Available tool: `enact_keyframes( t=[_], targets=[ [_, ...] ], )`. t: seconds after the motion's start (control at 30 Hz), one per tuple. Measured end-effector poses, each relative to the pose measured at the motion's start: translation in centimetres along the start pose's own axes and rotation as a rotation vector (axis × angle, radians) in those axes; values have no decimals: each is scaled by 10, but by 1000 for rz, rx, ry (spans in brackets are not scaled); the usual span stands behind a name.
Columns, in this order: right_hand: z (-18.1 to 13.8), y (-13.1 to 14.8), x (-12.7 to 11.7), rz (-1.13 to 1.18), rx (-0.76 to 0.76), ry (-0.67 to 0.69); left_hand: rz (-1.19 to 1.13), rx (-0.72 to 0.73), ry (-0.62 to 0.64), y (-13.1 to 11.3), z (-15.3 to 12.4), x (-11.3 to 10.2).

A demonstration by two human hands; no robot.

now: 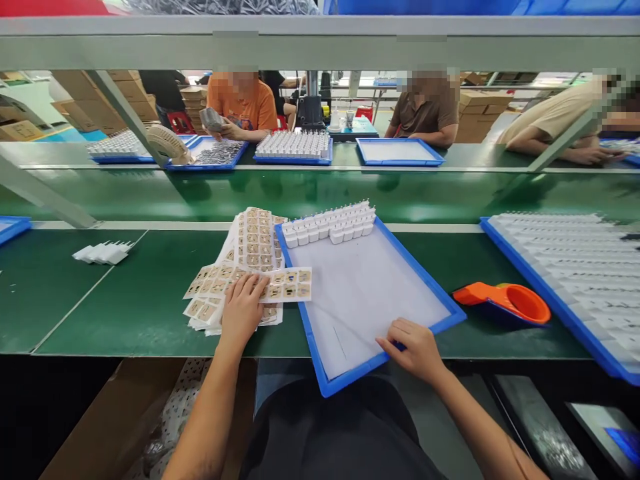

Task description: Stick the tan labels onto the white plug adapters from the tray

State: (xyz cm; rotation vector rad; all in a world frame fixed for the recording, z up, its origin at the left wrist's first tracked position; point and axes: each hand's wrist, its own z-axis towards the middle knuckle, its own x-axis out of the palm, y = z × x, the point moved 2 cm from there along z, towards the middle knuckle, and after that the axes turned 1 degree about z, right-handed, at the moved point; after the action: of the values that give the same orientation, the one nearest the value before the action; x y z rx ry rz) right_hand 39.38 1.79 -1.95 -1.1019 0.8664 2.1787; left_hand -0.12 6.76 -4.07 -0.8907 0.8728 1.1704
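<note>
My left hand [245, 300] lies with its fingers stretched over a strip of stickers [290, 285]. That strip has tan, square-cornered labels and reaches over the left rim of a blue-rimmed tray [370, 287]. Under and behind it is a fanned pile of sticker sheets [257, 237]. My right hand [413, 347] has its fingers curled over the near right rim of the tray, which overhangs the bench edge at its near corner. Rows of small white plug-like parts [327, 223] with metal pins upward stand along the tray's far end.
Several white parts [104, 253] lie on the green bench at left. To the right are an orange scoop-like holder [525, 303] and a large blue tray [550, 313] full of white parts. Across the bench, people sit by more trays [400, 152]; a metal shelf crosses overhead.
</note>
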Motion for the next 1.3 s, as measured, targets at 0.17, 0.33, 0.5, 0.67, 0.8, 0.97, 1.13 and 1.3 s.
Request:
enact_keyframes(
  t=[0.17,0.33,0.5,0.67,0.8,0.97,1.13,1.3],
  targets=[
    [26,-56,1,-7,4,89,137,20,23,2,-4,3],
    [59,-111,4,-52,58,115,108,1,-6,7,-6,9],
    [56,-130,-21,-191,158,30,141,31,-23,11,-8,15],
    [-10,-154,-80,-519,471,-46,144,70,-51,12,-11,14],
    [-61,-178,-107,-658,799,36,133,76,-69,12,-13,14],
    [-61,-182,-116,-829,988,-43,126,63,-54,14,-12,17],
    [15,-145,-95,-711,733,-184,108,40,-33,13,-11,20],
    [135,-46,-3,-222,185,324,118,-58,-38,6,-7,15]
  ],
)
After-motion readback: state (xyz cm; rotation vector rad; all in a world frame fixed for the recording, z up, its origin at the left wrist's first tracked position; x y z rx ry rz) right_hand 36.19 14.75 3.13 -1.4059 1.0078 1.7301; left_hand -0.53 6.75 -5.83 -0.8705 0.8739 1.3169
